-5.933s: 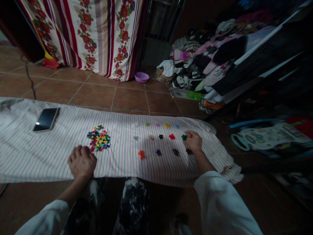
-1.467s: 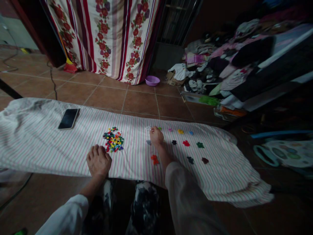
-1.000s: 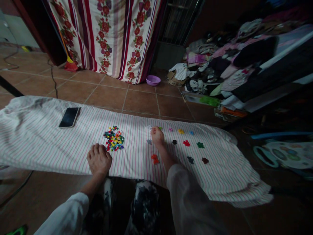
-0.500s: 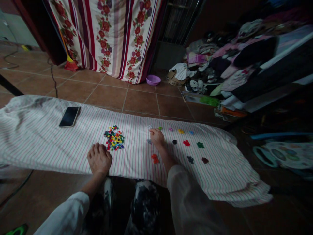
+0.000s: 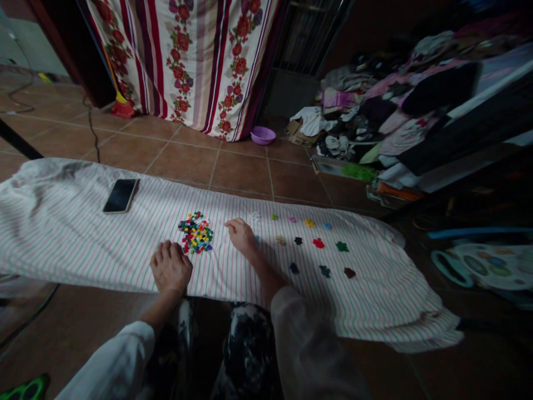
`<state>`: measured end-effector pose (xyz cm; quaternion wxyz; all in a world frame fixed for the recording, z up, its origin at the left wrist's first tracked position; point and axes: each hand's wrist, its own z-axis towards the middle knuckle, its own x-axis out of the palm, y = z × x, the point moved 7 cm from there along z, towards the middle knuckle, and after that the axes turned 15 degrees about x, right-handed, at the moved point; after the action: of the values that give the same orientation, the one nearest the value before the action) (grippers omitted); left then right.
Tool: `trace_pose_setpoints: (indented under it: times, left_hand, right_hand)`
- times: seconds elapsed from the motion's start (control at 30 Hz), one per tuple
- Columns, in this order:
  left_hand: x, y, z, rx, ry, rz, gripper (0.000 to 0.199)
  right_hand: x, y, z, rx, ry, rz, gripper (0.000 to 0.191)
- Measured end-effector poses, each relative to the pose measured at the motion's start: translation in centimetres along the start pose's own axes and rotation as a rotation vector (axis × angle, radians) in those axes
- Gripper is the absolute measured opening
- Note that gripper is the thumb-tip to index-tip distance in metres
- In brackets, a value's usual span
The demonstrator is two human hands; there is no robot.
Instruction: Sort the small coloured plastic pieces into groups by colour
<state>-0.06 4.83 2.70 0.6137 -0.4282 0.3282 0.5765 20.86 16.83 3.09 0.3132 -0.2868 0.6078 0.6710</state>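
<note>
My left hand (image 5: 170, 268) lies flat on the striped cloth with its fingers spread, holding nothing. Just beyond its fingertips is a heap of small mixed-colour pieces (image 5: 196, 233), too small to name more exactly. Between that heap and the sorted clusters, my right hand (image 5: 241, 236) hovers with fingers drawn together; I see nothing in them. Nearest to it on the right is a white cluster (image 5: 255, 216). Further right sit a light green cluster (image 5: 274, 217), a yellow one (image 5: 308, 223), a red one (image 5: 318, 243) and several others. My right hand and forearm hide part of the cloth.
A phone (image 5: 121, 195) rests at the left on the striped cloth (image 5: 75, 233) covering the table. Beyond it, a purple basin (image 5: 262, 135) stands on the tiled floor by a floral curtain (image 5: 204, 61). Piled clothes (image 5: 375, 105) fill the right background.
My right hand has moved left from beside the white cluster toward the mixed heap, uncovering a beige cluster. My left hand has stayed in place on the cloth.
</note>
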Motion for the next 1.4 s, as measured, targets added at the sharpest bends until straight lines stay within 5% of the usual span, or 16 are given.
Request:
trace_pose_setpoints:
  times: [0.23, 0.6, 1.4]
  left_hand:
    - [0.2, 0.0, 0.0, -0.004, 0.009, -0.026, 0.041]
    - [0.0, 0.0, 0.0, -0.018, -0.003, -0.058, 0.038]
    - [-0.1, 0.0, -0.1, -0.004, -0.018, -0.061, 0.036]
  right_hand:
    - [3.7, 2.2, -2.8, -0.035, 0.025, -0.072, 0.033]
    - [3.8, 2.4, -3.4, -0.052, -0.019, -0.086, 0.015]
    - [3.5, 1.9, -3.3, -0.009, -0.066, -0.022, 0.008]
